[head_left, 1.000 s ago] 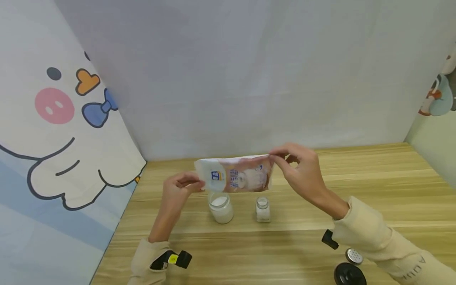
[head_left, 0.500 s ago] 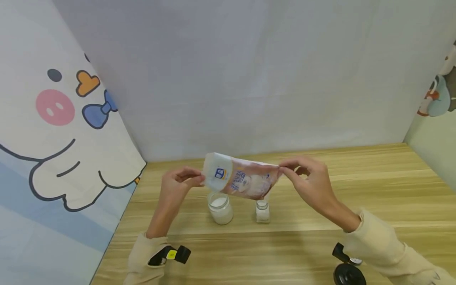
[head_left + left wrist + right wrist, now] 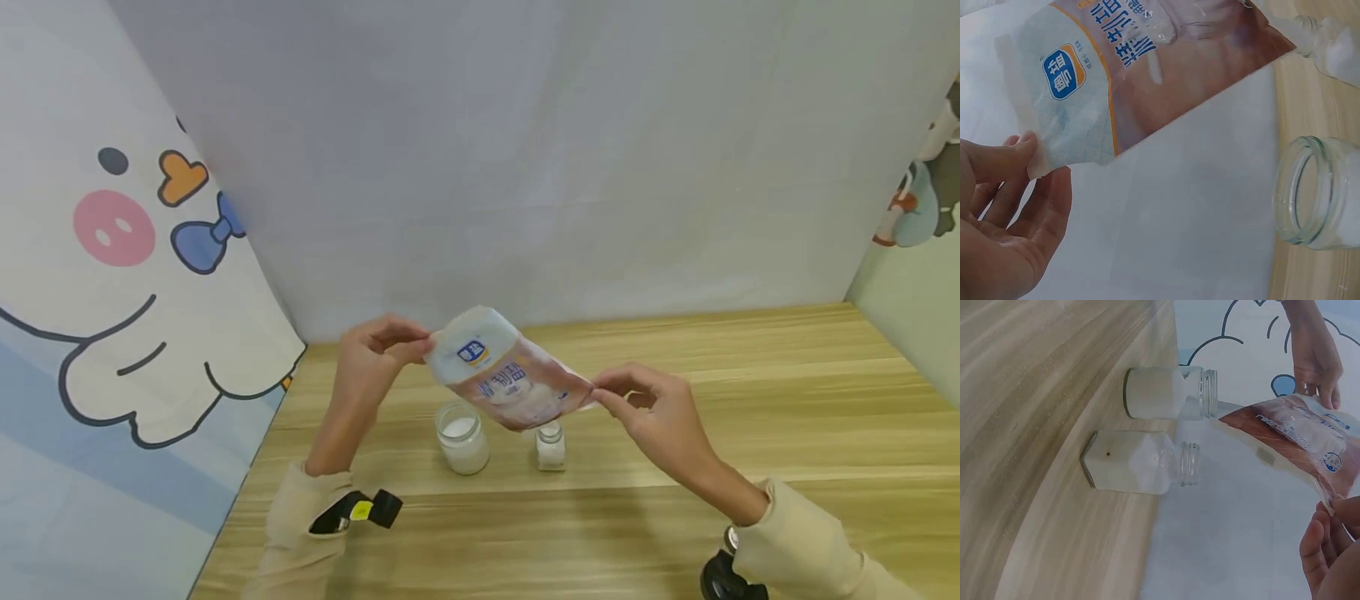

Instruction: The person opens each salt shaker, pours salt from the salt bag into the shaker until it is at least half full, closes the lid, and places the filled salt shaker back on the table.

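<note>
My left hand pinches the pale upper-left corner of a printed plastic salt bag. At the lower right, my right hand pinches another corner between thumb and fingers. The bag is held in the air, tilted down to the right. Below it stand a round glass jar and a smaller angular glass bottle. Both are uncapped and contain white material. In the head view the bag's lower edge overlaps the bottle's mouth. Whether anything flows from the bag, I cannot tell.
A black round lid and a metal cap lie on the wooden table, partly covered by the right sleeve. A grey-white sheet rises behind. On the left hangs a cartoon-printed cloth.
My left hand has risen and my right hand has moved down and right. The bag has turned from nearly level to tilted, its right end lower. Jar and bottle stand as before.
</note>
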`<state>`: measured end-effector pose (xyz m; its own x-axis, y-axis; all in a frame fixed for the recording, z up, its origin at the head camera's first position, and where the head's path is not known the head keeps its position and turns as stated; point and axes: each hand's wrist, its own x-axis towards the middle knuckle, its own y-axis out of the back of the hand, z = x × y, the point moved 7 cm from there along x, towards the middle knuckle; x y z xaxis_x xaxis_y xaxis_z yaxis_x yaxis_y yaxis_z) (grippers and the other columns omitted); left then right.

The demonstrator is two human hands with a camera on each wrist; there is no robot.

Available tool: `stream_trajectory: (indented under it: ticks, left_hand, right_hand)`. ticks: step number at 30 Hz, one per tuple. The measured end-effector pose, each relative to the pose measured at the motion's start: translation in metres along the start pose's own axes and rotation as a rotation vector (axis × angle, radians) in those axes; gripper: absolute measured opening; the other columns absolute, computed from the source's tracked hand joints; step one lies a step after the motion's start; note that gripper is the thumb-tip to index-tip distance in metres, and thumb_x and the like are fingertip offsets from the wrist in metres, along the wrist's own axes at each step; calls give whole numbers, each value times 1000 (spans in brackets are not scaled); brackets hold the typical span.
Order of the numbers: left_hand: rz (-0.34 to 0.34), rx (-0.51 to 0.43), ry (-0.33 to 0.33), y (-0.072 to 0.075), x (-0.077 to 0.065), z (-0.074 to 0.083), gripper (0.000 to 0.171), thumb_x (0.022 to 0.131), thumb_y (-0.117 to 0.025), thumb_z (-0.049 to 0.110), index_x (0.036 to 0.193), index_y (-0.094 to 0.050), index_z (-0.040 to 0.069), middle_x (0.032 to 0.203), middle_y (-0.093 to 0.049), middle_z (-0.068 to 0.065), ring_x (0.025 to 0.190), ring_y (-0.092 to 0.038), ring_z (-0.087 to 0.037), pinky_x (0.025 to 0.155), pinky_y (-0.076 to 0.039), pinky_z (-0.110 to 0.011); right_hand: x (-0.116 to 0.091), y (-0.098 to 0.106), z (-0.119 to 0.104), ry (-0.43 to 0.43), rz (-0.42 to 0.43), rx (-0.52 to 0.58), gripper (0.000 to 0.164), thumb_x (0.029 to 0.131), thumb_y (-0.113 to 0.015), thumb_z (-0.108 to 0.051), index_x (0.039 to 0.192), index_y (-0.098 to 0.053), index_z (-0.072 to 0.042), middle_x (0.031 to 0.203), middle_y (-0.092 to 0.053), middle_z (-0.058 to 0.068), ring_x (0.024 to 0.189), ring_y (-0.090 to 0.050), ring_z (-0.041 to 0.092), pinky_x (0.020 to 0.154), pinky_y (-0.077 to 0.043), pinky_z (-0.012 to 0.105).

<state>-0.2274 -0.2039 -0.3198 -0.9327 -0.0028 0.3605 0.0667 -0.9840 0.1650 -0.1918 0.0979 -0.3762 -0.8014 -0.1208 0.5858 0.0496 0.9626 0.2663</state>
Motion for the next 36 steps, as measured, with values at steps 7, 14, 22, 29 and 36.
stream_trajectory:
  ticks: [7,14,22,29,36]
  left_hand:
    - [-42,75,-71,-17,9,30,7,80,-73,1,85,-70,0,84,-68,-11,79,-64,-19,65,-58,-35]
    - [-103,140,-180,-54,14,46,4,82,-71,2,86,-72,2,84,-69,-7,75,-64,-17,64,-57,-32]
    - [-150,210,-262,-105,15,40,5,82,-69,1,84,-73,4,83,-70,-5,68,-64,-13,70,-55,-30]
    - [-182,249,-222,-141,12,20,9,80,-66,1,79,-73,7,78,-69,-2,59,-60,-9,56,-51,-21]
    - [-186,294,-140,-170,9,-7,11,78,-65,0,77,-73,8,77,-69,0,61,-57,-11,57,-48,-18]
  right_hand:
    - [-21,-5,-1,-88,-72,110,11,84,-68,1,94,-68,-5,83,-68,9,57,-58,17,43,-50,27]
    - [-45,6,2,-217,-115,133,10,88,-66,-3,97,-65,-2,76,-65,8,50,-56,16,40,-48,30]
    - [-71,27,14,-369,-189,105,14,90,-63,-5,98,-64,6,64,-61,5,46,-53,18,37,-46,31]
    - [-92,41,33,-517,-272,144,18,89,-62,-3,98,-60,13,58,-58,4,45,-52,16,36,-47,32]
    - [-106,52,54,-654,-340,208,34,90,-59,-4,109,-50,23,61,-60,10,48,-53,12,40,-49,29]
